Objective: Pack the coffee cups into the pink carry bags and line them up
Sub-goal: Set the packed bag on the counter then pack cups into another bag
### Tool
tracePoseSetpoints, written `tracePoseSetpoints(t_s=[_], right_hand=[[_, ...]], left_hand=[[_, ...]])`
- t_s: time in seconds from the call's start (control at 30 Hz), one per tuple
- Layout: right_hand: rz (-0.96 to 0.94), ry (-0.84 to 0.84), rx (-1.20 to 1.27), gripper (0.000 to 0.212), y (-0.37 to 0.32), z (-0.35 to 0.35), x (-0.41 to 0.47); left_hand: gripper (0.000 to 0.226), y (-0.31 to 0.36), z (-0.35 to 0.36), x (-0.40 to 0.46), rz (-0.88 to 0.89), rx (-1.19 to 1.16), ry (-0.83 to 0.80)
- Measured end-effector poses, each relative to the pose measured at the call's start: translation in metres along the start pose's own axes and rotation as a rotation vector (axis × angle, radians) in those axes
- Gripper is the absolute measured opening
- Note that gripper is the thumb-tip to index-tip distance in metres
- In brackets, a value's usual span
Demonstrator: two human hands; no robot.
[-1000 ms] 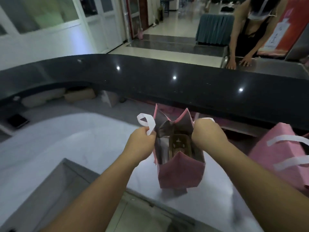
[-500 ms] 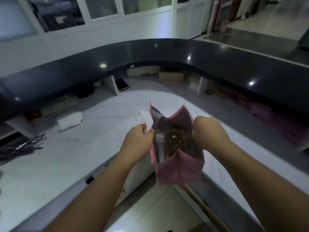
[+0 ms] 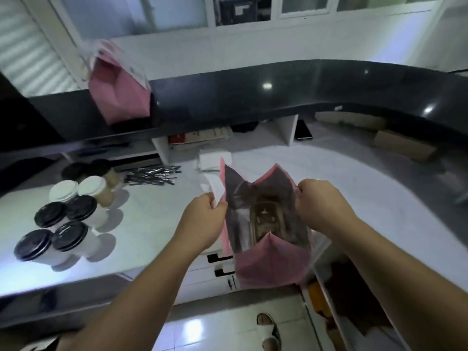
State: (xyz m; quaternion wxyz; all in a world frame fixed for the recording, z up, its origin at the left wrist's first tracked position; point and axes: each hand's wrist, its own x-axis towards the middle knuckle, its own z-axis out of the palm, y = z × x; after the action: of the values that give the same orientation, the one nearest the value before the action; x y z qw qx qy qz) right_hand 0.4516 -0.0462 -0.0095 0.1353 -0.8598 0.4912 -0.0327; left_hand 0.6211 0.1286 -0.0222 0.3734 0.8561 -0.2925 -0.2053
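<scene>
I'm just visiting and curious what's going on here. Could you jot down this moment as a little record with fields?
activity: packing coffee cups into pink bags
left hand: pinches the white handle at the left edge of the open bag
right hand: holds the bag's right edge
bag: held open in the air off the counter's edge; a brown insert shows inside, no cup seen
cups: clustered at left on the white counter, black and white lids
second bag: stands on the dark ledge
straws: wrapped, piled behind the cups

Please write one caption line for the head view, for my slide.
Both hands hold a pink bag open beside lidded cups.
</scene>
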Motion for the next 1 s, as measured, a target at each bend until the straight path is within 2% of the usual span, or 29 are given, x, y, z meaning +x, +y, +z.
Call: tracePoseSetpoints(t_s=[0.17, 0.33, 0.53, 0.63, 0.77, 1.0], right_hand=[[-0.145, -0.066, 0.053, 0.030, -0.055, 0.012, 0.052], [-0.278, -0.106, 0.069, 0.031, -0.106, 0.031, 0.089], [-0.405, -0.158, 0.130, 0.027, -0.173, 0.058, 0.102], [-0.433, -0.202, 0.127, 0.030, -0.205, 0.071, 0.102], [-0.431, -0.183, 0.148, 0.037, -0.240, 0.086, 0.098], [-0.317, -0.138, 0.153, 0.040, -0.291, 0.106, 0.086]], left_hand=[[0.033, -0.015, -0.030, 0.032, -0.126, -0.009, 0.107], [0.039, -0.029, -0.056, 0.050, -0.212, -0.014, 0.248], [0.032, -0.066, -0.102, 0.065, -0.320, 0.016, 0.316], [0.027, -0.087, -0.132, 0.077, -0.319, 0.044, 0.278], [0.036, -0.118, -0.163, 0.092, -0.270, 0.056, 0.216], [0.026, -0.170, -0.217, 0.125, -0.160, 0.109, 0.124]])
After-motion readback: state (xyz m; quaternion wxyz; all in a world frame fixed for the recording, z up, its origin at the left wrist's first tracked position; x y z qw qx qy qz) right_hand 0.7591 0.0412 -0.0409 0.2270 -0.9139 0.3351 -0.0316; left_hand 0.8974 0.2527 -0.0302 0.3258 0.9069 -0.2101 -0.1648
